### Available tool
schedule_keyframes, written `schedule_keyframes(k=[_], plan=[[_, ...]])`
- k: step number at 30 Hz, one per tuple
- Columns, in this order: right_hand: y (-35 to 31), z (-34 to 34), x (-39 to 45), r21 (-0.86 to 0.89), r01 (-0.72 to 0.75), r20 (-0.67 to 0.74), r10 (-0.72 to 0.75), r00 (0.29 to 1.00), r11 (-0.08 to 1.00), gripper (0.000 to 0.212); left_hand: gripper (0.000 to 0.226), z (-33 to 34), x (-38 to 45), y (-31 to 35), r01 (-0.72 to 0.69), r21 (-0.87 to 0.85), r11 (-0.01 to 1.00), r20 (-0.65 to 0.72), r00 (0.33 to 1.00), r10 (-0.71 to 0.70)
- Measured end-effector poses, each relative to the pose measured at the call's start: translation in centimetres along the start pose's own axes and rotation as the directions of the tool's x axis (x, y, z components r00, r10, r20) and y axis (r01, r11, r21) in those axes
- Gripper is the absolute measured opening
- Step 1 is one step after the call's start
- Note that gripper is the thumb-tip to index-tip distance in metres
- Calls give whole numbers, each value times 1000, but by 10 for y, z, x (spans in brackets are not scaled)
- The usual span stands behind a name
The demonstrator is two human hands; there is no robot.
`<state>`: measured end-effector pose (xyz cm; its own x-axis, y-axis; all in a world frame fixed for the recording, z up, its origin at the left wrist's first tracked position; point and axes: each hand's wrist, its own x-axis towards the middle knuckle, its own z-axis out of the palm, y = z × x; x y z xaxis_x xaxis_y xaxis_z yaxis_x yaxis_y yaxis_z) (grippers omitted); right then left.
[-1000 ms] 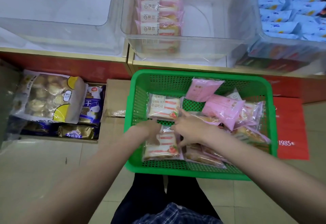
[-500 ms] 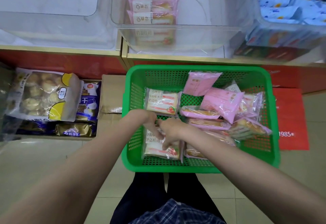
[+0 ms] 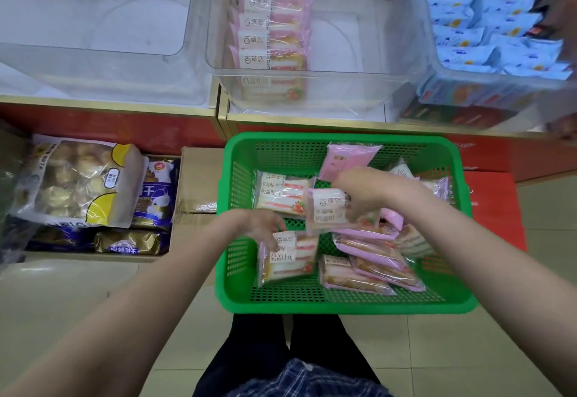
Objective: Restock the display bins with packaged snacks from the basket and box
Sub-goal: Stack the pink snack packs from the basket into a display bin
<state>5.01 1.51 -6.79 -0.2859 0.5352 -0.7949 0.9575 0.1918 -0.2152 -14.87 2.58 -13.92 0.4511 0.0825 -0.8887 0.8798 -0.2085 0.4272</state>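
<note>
Roughly midway: above the green basket (image 3: 346, 303), one bin (image 3: 315, 84) holds a single row; right hand (image 3: 359, 196) grips a sandwich pack (image 3: 327, 209), left hand (image 3: 262, 228) seemingly loose-fingered, touching another pack (image 3: 288, 256).

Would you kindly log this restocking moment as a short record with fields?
right hand: holds a lifted pink packet
left hand: fingers on a second packet lying in the green basket
middle bin: one row of matching packets
right bin: blue packets
left bin: no stock seen
</note>
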Motion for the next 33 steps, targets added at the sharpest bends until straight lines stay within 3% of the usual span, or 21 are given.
schedule_keyframes(k=[3, 6, 8, 11, 12, 14, 16, 17, 18, 23, 27, 30, 33], plan=[[-5, -8, -8, 179, 156, 27, -163, 986, 971, 26, 55, -24, -25, 7, -89, -16, 996, -29, 996, 88], [-24, -21, -16, 300, 238, 2, -250, 968, 924, 31, 41, -65, -66, 11, -229, -262, 938, -69, 973, 218], [-37, -43, -28, 362, 286, -106, -265, 958, 888, 20, 38, -91, -93, 15, -352, -334, 874, -148, 936, 321], [-40, -88, -50, 353, 324, -327, -208, 922, 878, 27, 29, -122, -124, 23, -528, -446, 723, -410, 838, 359], [-36, -104, -56, 336, 330, -401, -184, 897, 882, 29, 24, -133, -134, 26, -599, -511, 617, -534, 783, 318], [-25, -136, -66, 342, 344, -550, -110, 828, 874, 29, 14, -153, -147, 26, -751, -481, 452, -786, 598, 159], [-15, -163, -66, 325, 352, -671, -48, 740, 878, 22, 12, -171, -153, 20, -764, -314, 564, -928, 372, -13], [-13, -175, -62, 284, 345, -706, -48, 706, 895, 20, 19, -178, -152, 16, -714, -252, 653, -956, 289, -53], [-12, -186, -56, 236, 334, -722, -65, 689, 913, 25, 24, -184, -150, 14, -655, -224, 722, -965, 254, -69], [-12, -224, -9, 157, 270, -591, -129, 797, 950, 55, 28, -211, -135, 10, -326, -118, 938, -965, 259, -31], [-4, -247, 10, 193, 224, -424, -125, 897, 955, 67, 29, -236, -134, 7, -132, 38, 991, -959, 274, 73], [-5, -251, 25, 113, 155, -307, -114, 945, 981, 70, 26, -252, -131, 11, -30, 187, 982, -907, 378, 184], [-12, -223, 53, 28, 148, -337, -130, 932, 989, 66, 27, -261, -121, 17, 139, 371, 918, -805, 541, 244]])
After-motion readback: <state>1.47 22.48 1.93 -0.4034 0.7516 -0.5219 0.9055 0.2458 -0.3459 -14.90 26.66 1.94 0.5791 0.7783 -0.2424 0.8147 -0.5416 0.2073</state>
